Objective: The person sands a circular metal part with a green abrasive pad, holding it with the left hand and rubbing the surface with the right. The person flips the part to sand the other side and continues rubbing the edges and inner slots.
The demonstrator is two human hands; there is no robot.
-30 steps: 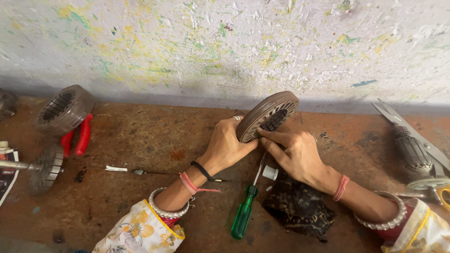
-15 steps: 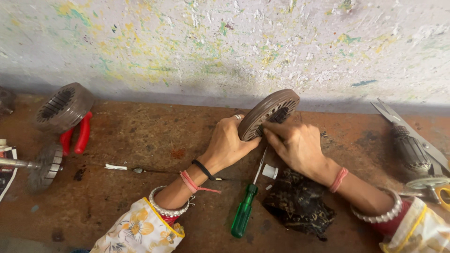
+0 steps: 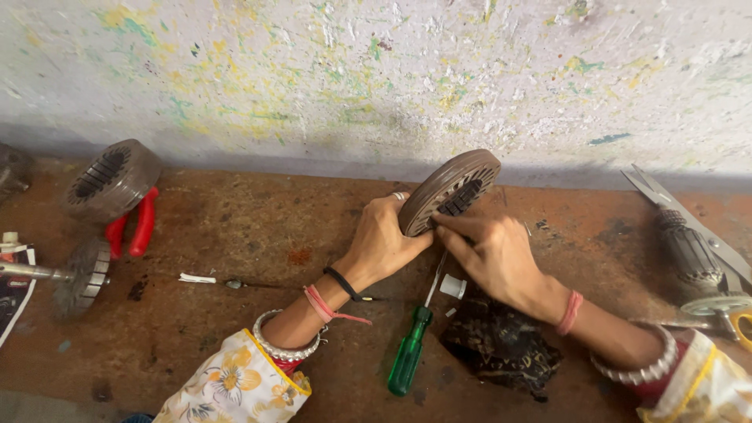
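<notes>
Standing on edge and tilted on the tabletop [image 3: 235, 235] near the wall, a slotted stator ring [image 3: 450, 190] is held by the left hand [image 3: 384, 243], whose grip is clamped around its lower rim. The right hand [image 3: 493, 254] is pressed against the ring's open face, fingers [image 3: 454, 227] pinched together at the inner slots; what is pinched, if anything, cannot be told. Judged from this, work inside the slots is under way and not finished: no winding is seen in the ring, and a dark tangle of wire scrap [image 3: 501, 352] lies just below the right wrist. Counted: two stator rings, the second one [image 3: 110, 180] resting on red-handled pliers [image 3: 133, 227] at the left; one rotor on a shaft [image 3: 78, 274]; one green-handled screwdriver [image 3: 415, 345]; one small white cap [image 3: 453, 287]; one wound armature [image 3: 693, 251] and one pair of scissors [image 3: 689, 227] at the right.
</notes>
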